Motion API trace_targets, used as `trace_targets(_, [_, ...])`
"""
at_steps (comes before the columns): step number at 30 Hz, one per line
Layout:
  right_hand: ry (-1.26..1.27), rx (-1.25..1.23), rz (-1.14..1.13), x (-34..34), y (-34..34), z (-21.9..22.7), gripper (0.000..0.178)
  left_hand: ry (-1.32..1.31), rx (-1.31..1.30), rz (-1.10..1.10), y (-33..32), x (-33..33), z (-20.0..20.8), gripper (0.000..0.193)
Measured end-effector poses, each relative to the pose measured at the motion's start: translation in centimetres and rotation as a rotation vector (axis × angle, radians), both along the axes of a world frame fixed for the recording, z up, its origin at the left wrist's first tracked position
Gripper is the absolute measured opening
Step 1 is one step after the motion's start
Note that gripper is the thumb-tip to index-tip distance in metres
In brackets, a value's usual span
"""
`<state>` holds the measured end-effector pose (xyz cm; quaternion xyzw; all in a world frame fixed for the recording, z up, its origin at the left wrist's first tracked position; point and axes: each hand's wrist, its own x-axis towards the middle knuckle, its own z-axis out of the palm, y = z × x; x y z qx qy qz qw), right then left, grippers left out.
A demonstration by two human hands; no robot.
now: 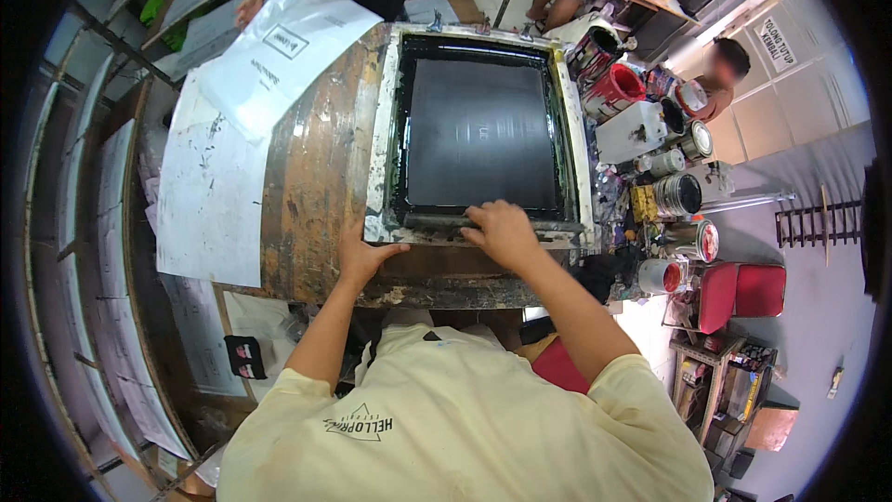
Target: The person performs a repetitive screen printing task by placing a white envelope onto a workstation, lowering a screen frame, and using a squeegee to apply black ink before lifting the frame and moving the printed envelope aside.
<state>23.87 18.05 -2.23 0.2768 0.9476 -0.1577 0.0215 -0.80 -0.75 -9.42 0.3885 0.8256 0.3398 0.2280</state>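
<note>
A screen-printing frame (383,158) with a dark ink-coated mesh (478,135) lies flat on a worn wooden table (311,186). My right hand (502,231) grips a squeegee bar (437,220) lying along the frame's near edge. My left hand (364,256) presses on the frame's near left corner, fingers spread. A large white printed sheet (279,51) is held over the table's far left by another person's hands (249,9).
Several paint cans, among them a red bucket (618,86), and a white jug (630,130) crowd the right of the table. White sheets (209,195) hang over the left edge. Red stools (739,293) stand lower right. Two more people are at the far right.
</note>
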Motion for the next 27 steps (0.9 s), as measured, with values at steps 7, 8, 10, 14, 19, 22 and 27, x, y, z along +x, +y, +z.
trace_targets(7, [0.099, 0.119, 0.026, -0.7, -0.8, -7.7, 0.049, 0.225, -0.106, -0.072, -0.9, 0.1, -4.6, 0.124])
trace_targets(8, [0.120, 0.156, 0.026, -1.8, 0.7, -8.2, 0.051, 0.231, -0.110, -0.075, -0.7, -0.1, -4.5, 0.125])
trace_targets(10, [0.135, 0.143, 0.024, -4.8, 5.3, -8.2, 0.053, 0.248, -0.080, -0.092, -1.1, -0.2, -4.7, 0.127])
trace_targets(14, [0.181, 0.225, -0.017, -11.8, 17.2, -9.0, 0.048, 0.254, -0.087, -0.115, -1.0, -0.5, -4.7, 0.131])
trace_targets(19, [0.109, 0.242, 0.017, -18.1, 30.0, -7.3, 0.038, 0.190, -0.009, -0.135, -0.6, -0.9, -4.1, 0.134])
trace_targets(22, [-0.043, 0.095, 0.115, -19.9, 35.1, -4.4, 0.039, 0.044, -0.029, -0.107, -0.2, -0.8, -1.6, 0.133])
trace_targets(27, [0.100, 0.286, -0.004, -19.0, 33.4, -6.2, 0.035, -0.227, -0.060, -0.041, -0.1, -0.6, 0.3, 0.132])
